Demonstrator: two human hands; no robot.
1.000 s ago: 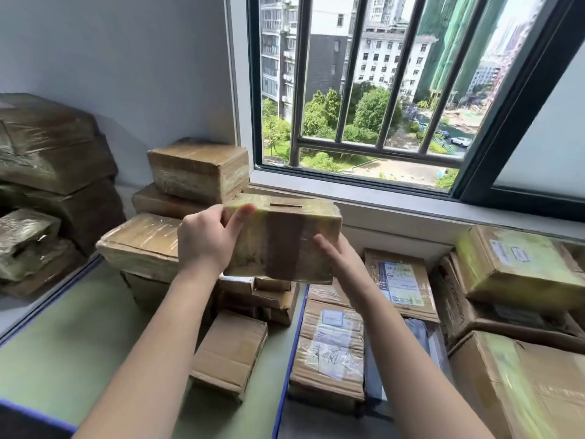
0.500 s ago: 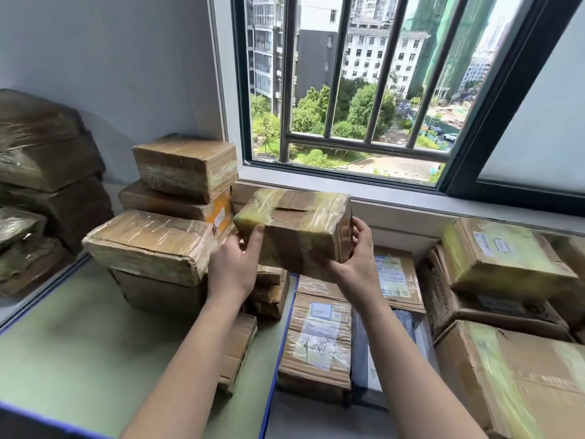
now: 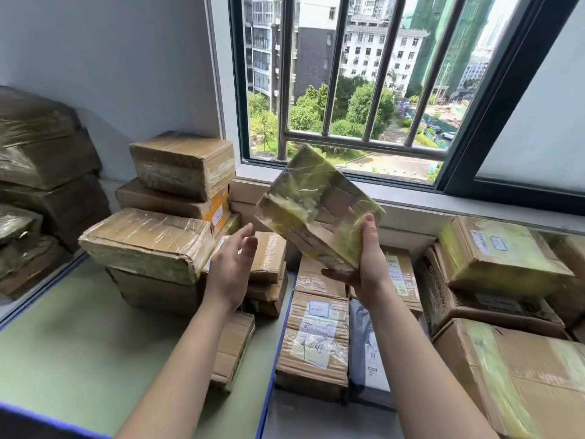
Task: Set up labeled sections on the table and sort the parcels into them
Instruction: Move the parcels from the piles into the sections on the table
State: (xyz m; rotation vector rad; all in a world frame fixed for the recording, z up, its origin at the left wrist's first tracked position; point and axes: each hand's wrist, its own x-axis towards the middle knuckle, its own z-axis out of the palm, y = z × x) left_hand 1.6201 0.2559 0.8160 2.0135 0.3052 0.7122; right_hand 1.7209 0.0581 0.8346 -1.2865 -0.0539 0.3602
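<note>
While my right grip (image 3: pixel 368 267) pinches this tilted parcel (image 3: pixel 316 210) and my left grip (image 3: pixel 231 270) sits spread just beside it, I'm mid-sort, reckon next I need its label side.

Green tabletop (image 3: pixel 79 327), blue tape line (image 3: pixel 271 359) dividing it, stack of film-wrapped cartons (image 3: pixel 152 245) left of the line, labelled parcel (image 3: pixel 316 337) and grey mailer (image 3: pixel 367 353) right of it, larger cartons (image 3: pixel 512 384) far right, possibly on the same surface
</note>
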